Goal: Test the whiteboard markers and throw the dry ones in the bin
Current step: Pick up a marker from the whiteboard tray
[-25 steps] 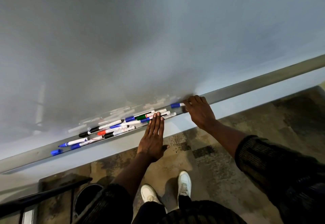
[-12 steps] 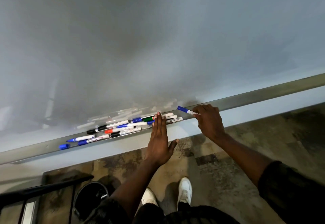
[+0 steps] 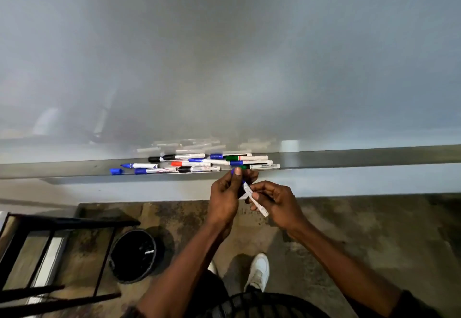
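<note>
Blue-capped marker (image 3: 247, 189) sits just below the front edge of the tray (image 3: 349, 160); your left hand (image 3: 224, 197) pinches its cap (image 3: 232, 172), right hand (image 3: 277, 200) grips the barrel (image 3: 261, 208). Pull straight apart.

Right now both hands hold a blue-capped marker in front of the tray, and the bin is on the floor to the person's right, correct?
No: the head view shows the bin on the floor to the person's left. The left hand and right hand do hold the blue-capped marker in front of the tray.
</note>
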